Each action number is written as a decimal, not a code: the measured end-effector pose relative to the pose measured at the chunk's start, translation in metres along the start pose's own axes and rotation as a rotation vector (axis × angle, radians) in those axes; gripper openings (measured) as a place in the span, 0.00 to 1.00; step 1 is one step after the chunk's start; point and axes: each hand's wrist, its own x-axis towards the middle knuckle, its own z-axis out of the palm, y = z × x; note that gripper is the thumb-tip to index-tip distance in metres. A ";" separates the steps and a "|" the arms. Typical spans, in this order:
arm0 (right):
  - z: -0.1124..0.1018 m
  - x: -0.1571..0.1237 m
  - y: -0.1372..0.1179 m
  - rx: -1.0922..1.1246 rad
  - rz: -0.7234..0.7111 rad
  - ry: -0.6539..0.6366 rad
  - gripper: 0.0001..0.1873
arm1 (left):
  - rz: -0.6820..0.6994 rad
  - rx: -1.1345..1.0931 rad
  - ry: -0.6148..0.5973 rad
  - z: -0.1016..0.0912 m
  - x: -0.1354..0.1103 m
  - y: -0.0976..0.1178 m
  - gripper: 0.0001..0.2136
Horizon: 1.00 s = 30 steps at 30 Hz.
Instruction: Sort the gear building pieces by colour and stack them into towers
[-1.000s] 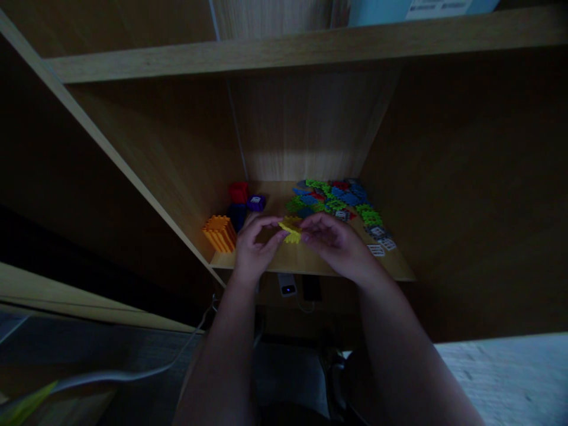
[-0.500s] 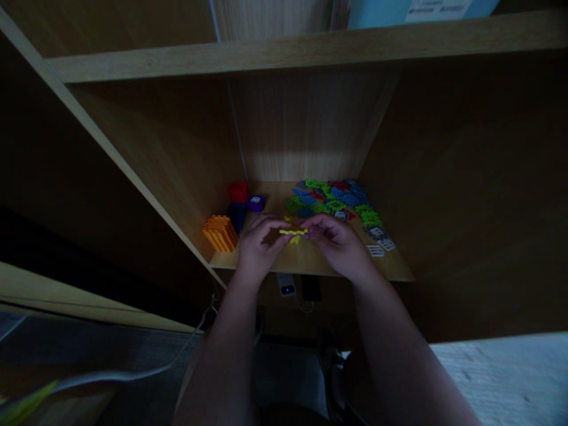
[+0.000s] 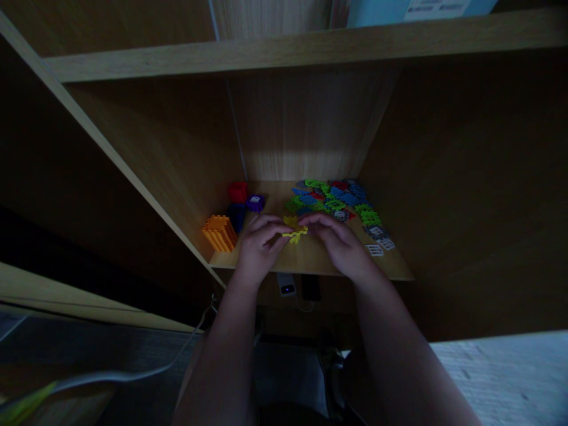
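Flat yellow toothed plastic tiles (image 3: 294,232) are pinched between both hands above the front of a wooden desk (image 3: 310,260). My left hand (image 3: 260,242) grips them from the left with curled fingers. My right hand (image 3: 339,239) holds them from the right, fingertips together. One tile lies nearly edge-on to me, another stands behind it. A heap of green, blue and red tiles (image 3: 332,200) lies just beyond my right hand.
An orange assembled cube (image 3: 219,232) stands at the desk's front left. Red (image 3: 238,191), dark blue (image 3: 236,214) and purple (image 3: 256,202) cubes sit behind it. Small printed cards (image 3: 380,239) lie at the right. A shelf board (image 3: 284,53) runs overhead; side panels close in both sides.
The yellow tiles have been turned from lying flat to nearly edge-on, and both hands have drawn closer together and slightly farther from me.
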 end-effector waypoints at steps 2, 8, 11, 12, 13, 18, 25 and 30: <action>-0.001 0.000 -0.004 -0.020 -0.005 0.007 0.16 | 0.033 0.021 -0.006 -0.001 0.001 0.001 0.05; 0.003 -0.001 -0.003 0.052 0.029 -0.001 0.14 | 0.087 0.064 -0.044 -0.002 0.004 0.006 0.05; 0.005 0.000 -0.002 0.084 0.043 -0.010 0.13 | 0.108 0.057 -0.035 -0.002 0.005 0.009 0.06; 0.006 0.001 -0.002 0.092 0.044 -0.008 0.13 | 0.113 0.053 -0.034 -0.001 0.005 0.010 0.06; 0.006 0.001 -0.003 0.104 0.048 -0.007 0.14 | 0.113 0.048 -0.032 -0.001 0.005 0.010 0.06; 0.008 0.002 -0.004 0.287 0.133 -0.031 0.17 | 0.054 0.025 -0.029 0.000 0.004 0.012 0.04; 0.009 0.001 -0.005 0.441 0.284 -0.054 0.19 | 0.055 -0.023 -0.021 0.001 0.004 0.011 0.03; 0.007 0.001 -0.005 0.345 0.239 -0.050 0.20 | 0.054 -0.026 -0.039 0.000 0.003 0.009 0.05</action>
